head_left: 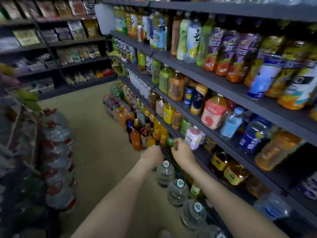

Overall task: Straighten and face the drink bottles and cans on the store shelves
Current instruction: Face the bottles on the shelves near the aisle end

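Dark shelves (240, 93) on the right carry rows of drink bottles, some tilted. Both my arms reach down toward the bottles standing on the floor below the lowest shelf. My left hand (151, 155) is closed over the white-capped top of a dark bottle (154, 146). My right hand (181, 151) pinches the top of a green bottle (170, 141), just left of a white and pink bottle (193, 137) on the low shelf. The bodies of both held bottles are mostly hidden by my hands. The picture is blurred by motion.
Large clear water jugs (165, 174) stand in a line on the floor under my arms. Orange soda bottles (136, 140) crowd the floor beyond my hands. Shrink-wrapped water packs (58, 157) are stacked on the left. Snack shelves (68, 42) close the aisle's far end.
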{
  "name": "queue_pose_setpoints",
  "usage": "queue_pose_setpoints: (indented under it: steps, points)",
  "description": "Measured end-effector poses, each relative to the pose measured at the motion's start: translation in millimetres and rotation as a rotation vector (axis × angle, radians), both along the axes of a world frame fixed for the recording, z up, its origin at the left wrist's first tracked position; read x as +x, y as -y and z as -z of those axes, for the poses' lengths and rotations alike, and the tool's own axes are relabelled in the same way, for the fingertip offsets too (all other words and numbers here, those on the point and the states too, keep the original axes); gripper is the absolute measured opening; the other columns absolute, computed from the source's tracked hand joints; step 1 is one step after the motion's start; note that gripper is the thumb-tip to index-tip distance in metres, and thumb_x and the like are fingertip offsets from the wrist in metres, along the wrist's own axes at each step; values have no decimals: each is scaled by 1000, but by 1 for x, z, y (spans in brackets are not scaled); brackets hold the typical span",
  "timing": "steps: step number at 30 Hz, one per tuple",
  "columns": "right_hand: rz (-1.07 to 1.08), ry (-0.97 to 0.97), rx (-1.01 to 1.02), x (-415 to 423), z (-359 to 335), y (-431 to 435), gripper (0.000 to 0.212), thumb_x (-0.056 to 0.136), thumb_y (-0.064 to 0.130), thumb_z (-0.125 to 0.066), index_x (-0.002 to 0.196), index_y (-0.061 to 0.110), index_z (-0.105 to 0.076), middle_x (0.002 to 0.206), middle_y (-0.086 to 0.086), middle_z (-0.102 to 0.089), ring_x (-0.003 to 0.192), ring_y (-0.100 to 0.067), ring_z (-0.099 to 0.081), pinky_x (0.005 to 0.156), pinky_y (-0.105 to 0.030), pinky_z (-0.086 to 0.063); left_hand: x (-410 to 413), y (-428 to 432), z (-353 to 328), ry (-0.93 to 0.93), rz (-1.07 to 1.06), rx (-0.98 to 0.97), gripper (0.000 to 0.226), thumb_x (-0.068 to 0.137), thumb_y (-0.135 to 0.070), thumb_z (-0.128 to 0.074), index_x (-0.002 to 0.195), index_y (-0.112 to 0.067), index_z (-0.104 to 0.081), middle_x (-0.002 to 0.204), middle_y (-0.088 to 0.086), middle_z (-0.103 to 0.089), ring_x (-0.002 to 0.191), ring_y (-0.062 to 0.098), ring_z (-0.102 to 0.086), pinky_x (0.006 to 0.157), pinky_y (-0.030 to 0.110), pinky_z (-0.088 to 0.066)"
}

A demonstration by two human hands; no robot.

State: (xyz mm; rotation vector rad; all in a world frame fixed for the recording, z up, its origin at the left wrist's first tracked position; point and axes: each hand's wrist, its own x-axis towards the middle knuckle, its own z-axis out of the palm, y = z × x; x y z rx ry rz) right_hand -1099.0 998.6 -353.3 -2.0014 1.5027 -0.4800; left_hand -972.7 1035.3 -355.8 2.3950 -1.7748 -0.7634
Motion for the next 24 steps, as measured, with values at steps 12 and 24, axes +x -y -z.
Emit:
queue_pose_setpoints:
  steps: [12, 24]
  points:
    - [-189, 9, 17, 316, -33, 223, 16, 94, 15, -51, 109, 10, -53, 109, -8, -59, 97, -26, -58, 70, -29, -44, 305, 197, -25, -4, -130, -9, 28, 94, -25, -45, 110, -7, -59, 114, 15, -63, 103, 33, -59, 76, 32, -43]
    - [105, 205, -43, 592, -87, 471, 28, 92, 16, -56, 119, 10, -53, 120, -10, -58, 106, -27, -58, 85, -36, -48, 634, 452, -87, 81, -46, -200, 26, 92, -24, -49, 104, -5, -63, 104, 16, -66, 95, 32, -62, 78, 35, -49]
